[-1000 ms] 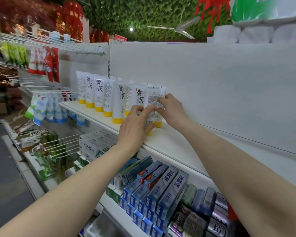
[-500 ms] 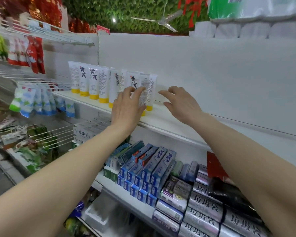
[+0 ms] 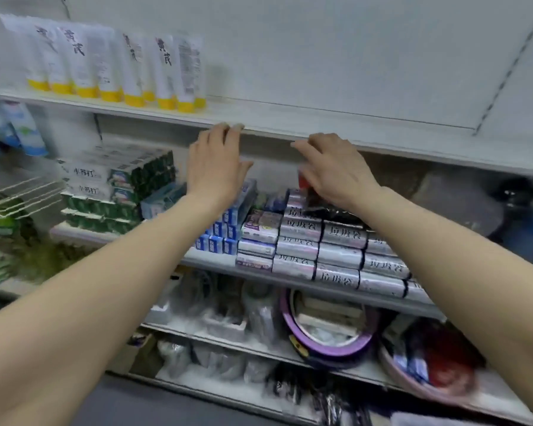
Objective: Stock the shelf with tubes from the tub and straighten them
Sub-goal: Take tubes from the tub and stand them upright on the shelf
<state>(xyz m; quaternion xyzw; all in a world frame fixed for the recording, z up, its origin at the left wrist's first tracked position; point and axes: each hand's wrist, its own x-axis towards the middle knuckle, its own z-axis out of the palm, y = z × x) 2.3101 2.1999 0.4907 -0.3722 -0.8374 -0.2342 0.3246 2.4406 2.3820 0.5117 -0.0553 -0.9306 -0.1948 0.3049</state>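
White tubes with yellow caps (image 3: 114,63), standing cap-down in a close, fairly even row at the left end of the top shelf (image 3: 366,124), well apart from both hands; rest of that shelf board bare to the right of the row. Left hand (image 3: 216,167) empty, fingers loosely spread, tips up at the front lip of the shelf, touching or just short of it, hard to say through the blur. Right hand (image 3: 336,170) likewise empty and relaxed, just below the same lip, fingers pointing left. Looks like the gap between one batch and another: nothing held, row upright, plenty of board unfilled. Calls next, probably, for a reach down to the tub for more tubes, then setting them cap-down beside the last one in the row and squaring the labels to the front. Two candidates for the tub, lower down: a purple-rimmed basin (image 3: 326,330) with pale boxy contents, and a pink basin (image 3: 428,382) at the lower right holding blue and red packets; too smeared to tell which has tubes. On the shelf between, blue toothpaste boxes (image 3: 228,232) in a leaning file, silver bin-bag rolls (image 3: 336,256) stacked beside them, and green-and-white cartons (image 3: 105,195) piled at the left.
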